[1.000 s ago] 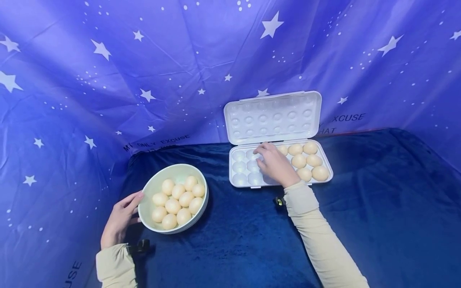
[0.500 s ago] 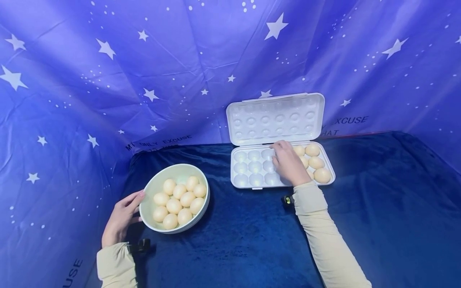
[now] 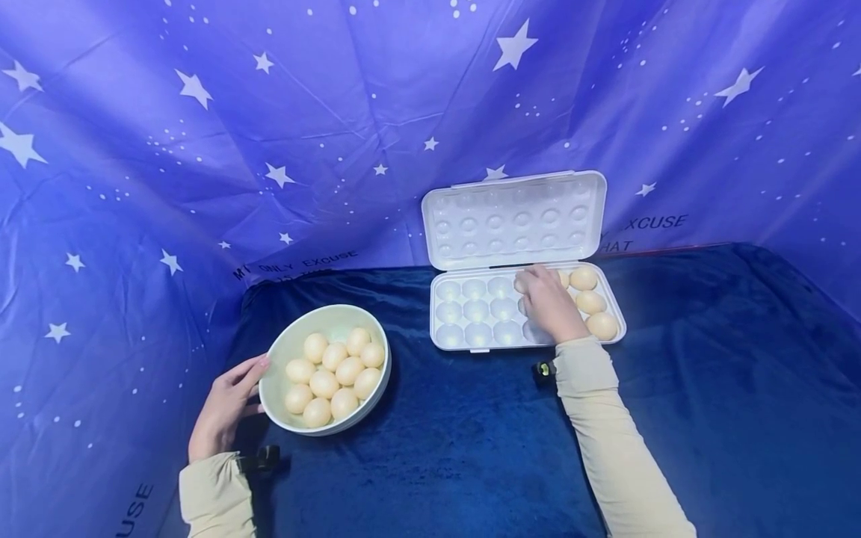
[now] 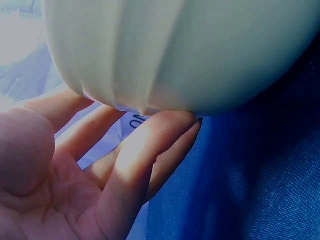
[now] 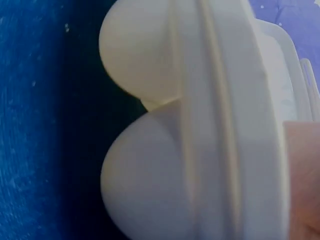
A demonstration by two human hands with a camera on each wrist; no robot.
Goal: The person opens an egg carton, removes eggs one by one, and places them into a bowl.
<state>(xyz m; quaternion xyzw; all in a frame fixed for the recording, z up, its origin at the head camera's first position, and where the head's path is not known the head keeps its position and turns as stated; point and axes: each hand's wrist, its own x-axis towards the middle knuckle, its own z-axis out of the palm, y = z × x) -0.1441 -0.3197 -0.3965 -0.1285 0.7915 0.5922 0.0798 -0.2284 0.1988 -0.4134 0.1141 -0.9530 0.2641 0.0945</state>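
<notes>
My left hand [image 3: 227, 407] steadies a pale green bowl [image 3: 269, 400] from its left side, thumb at the rim. In the left wrist view, fingers [image 4: 150, 145] of that hand touch the bowl's ribbed outside [image 4: 135, 55] from below. Several cream-coloured eggs [image 3: 324, 384] lie in it. My right hand [image 3: 554, 305] is over the white egg box [image 3: 464, 346], its fingers curled on an egg [image 3: 521, 282] in the back row, which they mostly cover. Other eggs [image 3: 590, 302] sit in cups at the box's right end. The right wrist view has mainly the box's side [image 5: 240, 125].
The box's dimpled lid [image 3: 514, 220] stands raised against the purple star-printed curtain [image 3: 336, 112]. Bare cups [image 3: 476, 311] fill the left part of the box. Dark blue cloth [image 3: 430, 456] covers the table between and in front of bowl and box.
My right hand has moved rightward across the box, from above the bare cups to the back-row egg, and its fingers have closed in. My left hand and the bowl keep their place.
</notes>
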